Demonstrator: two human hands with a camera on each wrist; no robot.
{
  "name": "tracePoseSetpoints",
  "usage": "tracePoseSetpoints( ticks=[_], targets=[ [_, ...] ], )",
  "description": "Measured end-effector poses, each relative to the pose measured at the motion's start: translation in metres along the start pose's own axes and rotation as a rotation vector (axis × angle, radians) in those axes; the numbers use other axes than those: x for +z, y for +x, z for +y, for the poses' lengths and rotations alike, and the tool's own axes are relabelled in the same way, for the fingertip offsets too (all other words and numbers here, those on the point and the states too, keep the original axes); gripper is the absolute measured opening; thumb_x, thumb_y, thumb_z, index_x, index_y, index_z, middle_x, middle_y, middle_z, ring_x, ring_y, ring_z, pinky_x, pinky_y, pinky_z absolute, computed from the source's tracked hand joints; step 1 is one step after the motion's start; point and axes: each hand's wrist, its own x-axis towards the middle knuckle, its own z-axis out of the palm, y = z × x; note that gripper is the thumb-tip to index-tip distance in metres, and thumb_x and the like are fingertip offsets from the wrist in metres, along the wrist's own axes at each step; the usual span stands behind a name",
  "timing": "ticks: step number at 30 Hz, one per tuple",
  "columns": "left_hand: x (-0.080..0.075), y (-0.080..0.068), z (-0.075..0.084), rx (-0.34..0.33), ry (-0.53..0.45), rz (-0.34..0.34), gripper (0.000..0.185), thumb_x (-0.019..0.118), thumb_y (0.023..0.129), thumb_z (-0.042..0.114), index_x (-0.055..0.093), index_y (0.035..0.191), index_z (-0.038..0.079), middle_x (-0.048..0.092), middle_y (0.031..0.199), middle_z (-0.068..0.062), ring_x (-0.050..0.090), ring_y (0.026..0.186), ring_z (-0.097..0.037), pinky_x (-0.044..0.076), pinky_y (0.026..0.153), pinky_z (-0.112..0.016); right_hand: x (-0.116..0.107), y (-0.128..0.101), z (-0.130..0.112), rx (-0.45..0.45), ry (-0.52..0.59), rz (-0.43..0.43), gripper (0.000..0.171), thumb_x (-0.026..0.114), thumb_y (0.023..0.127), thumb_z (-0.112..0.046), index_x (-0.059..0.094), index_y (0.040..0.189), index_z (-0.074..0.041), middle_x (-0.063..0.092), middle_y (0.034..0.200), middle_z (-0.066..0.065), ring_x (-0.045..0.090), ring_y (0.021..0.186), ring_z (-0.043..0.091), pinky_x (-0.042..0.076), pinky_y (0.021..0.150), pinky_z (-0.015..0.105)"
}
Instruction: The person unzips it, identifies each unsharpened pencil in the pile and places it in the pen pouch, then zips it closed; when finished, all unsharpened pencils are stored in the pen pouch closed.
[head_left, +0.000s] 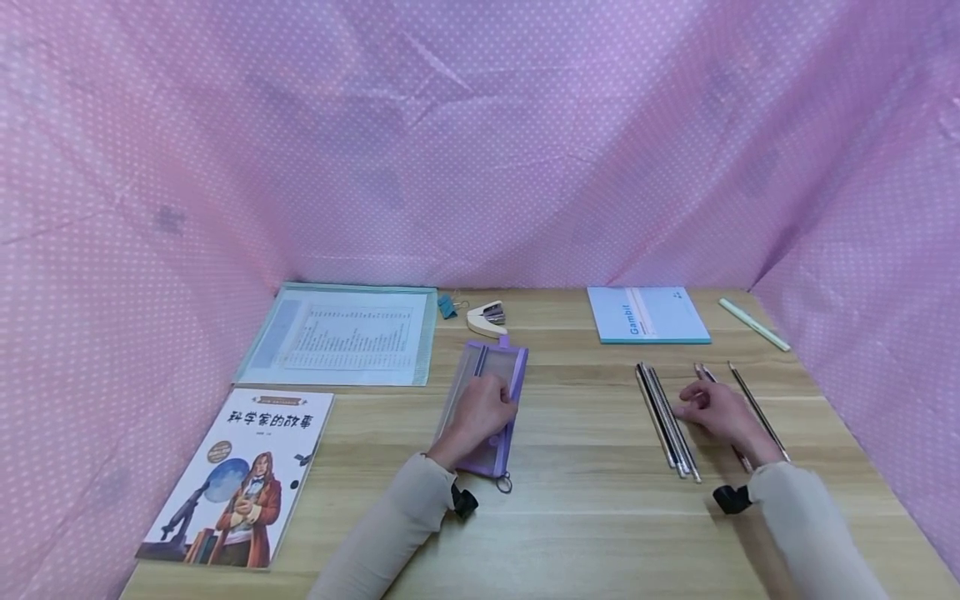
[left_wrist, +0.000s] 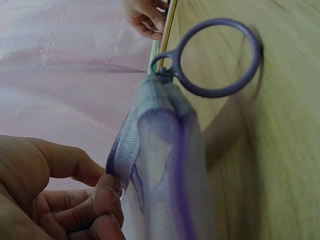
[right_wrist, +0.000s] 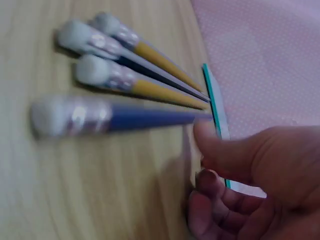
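The pencils (head_left: pixel 667 421) lie in a bundle toward the right side of the table (head_left: pixel 585 533), with two more just beside them, and in the head view our right hand (head_left: pixel 716 412) rests among them, fingertips toward the bundle, while our left hand (head_left: pixel 480 412) lies on the purple pencil case (head_left: pixel 483 400) near the table's middle. We judge the step goes best if we pinch one pencil cleanly near its middle and hold the case mouth steady. The left wrist view adds what the head view cannot: our fingers (left_wrist: pixel 107 200) pinch the zipper edge of the case (left_wrist: pixel 160 170), and its ring pull (left_wrist: pixel 220 57) lies flat on the wood. The right wrist view shows the eraser ends of four pencils (right_wrist: pixel 120 75) up close, with our right hand (right_wrist: pixel 250 185) loosely curled beside them, holding nothing yet.
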Motion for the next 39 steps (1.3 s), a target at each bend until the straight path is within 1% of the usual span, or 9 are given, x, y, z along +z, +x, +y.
tracePoseSetpoints(
  ticks=[4, 10, 16, 21, 23, 27, 29, 33, 39],
  targets=[
    [0.0, 0.0, 0.0, 0.006, 0.001, 0.001, 0.03, 0.065, 0.085, 0.003, 0.053, 0.059, 0.011, 0.047, 0.049, 0.004, 0.049, 0.041, -0.008, 0.036, 0.037, -0.016, -0.001, -0.001, 0.003, -0.005, -0.017, 0.017, 0.028, 0.065, 0.095, -0.018, 0.064, 0.109, 0.006, 0.069, 0.089, 0.014, 0.059, 0.077, 0.017, 0.046, 0.064, 0.028],
    [-0.001, 0.0, -0.001, 0.003, -0.008, -0.001, 0.027, 0.065, 0.085, 0.002, 0.055, 0.061, 0.01, 0.05, 0.051, 0.003, 0.051, 0.041, -0.008, 0.038, 0.037, -0.016, 0.0, -0.002, -0.002, -0.043, -0.086, 0.026, 0.044, 0.075, 0.087, -0.029, 0.063, 0.108, 0.007, 0.071, 0.091, 0.018, 0.065, 0.081, 0.022, 0.051, 0.07, 0.035],
    [0.0, 0.002, -0.003, 0.022, 0.015, 0.017, 0.032, 0.064, 0.085, 0.002, 0.051, 0.058, 0.012, 0.046, 0.049, 0.005, 0.047, 0.041, -0.006, 0.034, 0.036, -0.015, 0.001, -0.001, -0.005, -0.04, -0.132, 0.032, 0.029, 0.074, 0.085, -0.014, 0.063, 0.103, 0.006, 0.068, 0.085, 0.014, 0.062, 0.077, 0.021, 0.049, 0.069, 0.037],
    [0.001, 0.001, -0.004, 0.02, 0.012, 0.017, 0.032, 0.064, 0.084, 0.002, 0.05, 0.057, 0.013, 0.046, 0.049, 0.005, 0.048, 0.04, -0.007, 0.034, 0.036, -0.015, -0.003, -0.002, -0.011, -0.022, -0.104, 0.02, 0.028, 0.068, 0.087, -0.008, 0.064, 0.106, 0.011, 0.069, 0.091, 0.021, 0.064, 0.08, 0.024, 0.052, 0.068, 0.037],
    [0.001, 0.001, -0.004, 0.018, 0.008, 0.012, 0.032, 0.064, 0.085, 0.002, 0.05, 0.058, 0.013, 0.046, 0.049, 0.004, 0.048, 0.04, -0.007, 0.035, 0.036, -0.016, -0.003, -0.004, -0.018, 0.003, -0.019, -0.003, 0.031, 0.065, 0.089, -0.007, 0.062, 0.112, 0.014, 0.069, 0.097, 0.026, 0.065, 0.078, 0.024, 0.055, 0.066, 0.035],
    [0.0, 0.0, -0.003, 0.011, 0.0, -0.004, 0.03, 0.064, 0.085, 0.003, 0.052, 0.059, 0.012, 0.048, 0.05, 0.004, 0.05, 0.042, -0.008, 0.037, 0.037, -0.016, 0.005, -0.006, -0.048, 0.052, 0.27, -0.098, 0.041, 0.059, 0.095, -0.01, 0.054, 0.126, 0.017, 0.068, 0.108, 0.028, 0.067, 0.081, 0.016, 0.059, 0.067, 0.031],
    [0.0, 0.0, -0.003, 0.009, -0.001, -0.007, 0.028, 0.064, 0.086, 0.004, 0.054, 0.061, 0.011, 0.05, 0.051, 0.003, 0.051, 0.043, -0.009, 0.037, 0.038, -0.016, 0.016, -0.005, -0.066, 0.064, 0.447, -0.174, 0.045, 0.058, 0.097, -0.011, 0.049, 0.13, 0.017, 0.069, 0.105, 0.021, 0.066, 0.081, 0.013, 0.06, 0.069, 0.031],
    [-0.001, 0.0, -0.002, 0.007, -0.001, -0.007, 0.024, 0.065, 0.086, 0.003, 0.058, 0.064, 0.01, 0.053, 0.054, 0.002, 0.052, 0.044, -0.009, 0.038, 0.038, -0.017, 0.047, 0.002, -0.102, 0.073, 0.696, -0.32, 0.049, 0.058, 0.098, -0.013, 0.044, 0.135, 0.016, 0.069, 0.092, 0.001, 0.064, 0.073, 0.008, 0.059, 0.065, 0.028],
    [-0.001, 0.001, -0.001, 0.009, 0.015, 0.006, 0.022, 0.065, 0.084, 0.003, 0.058, 0.064, 0.009, 0.055, 0.054, 0.001, 0.052, 0.043, -0.009, 0.04, 0.037, -0.018, 0.094, 0.016, -0.145, 0.073, 0.844, -0.408, 0.043, 0.057, 0.097, -0.01, 0.047, 0.132, 0.013, 0.066, 0.087, 0.0, 0.064, 0.073, 0.01, 0.058, 0.06, 0.024]
  ],
)
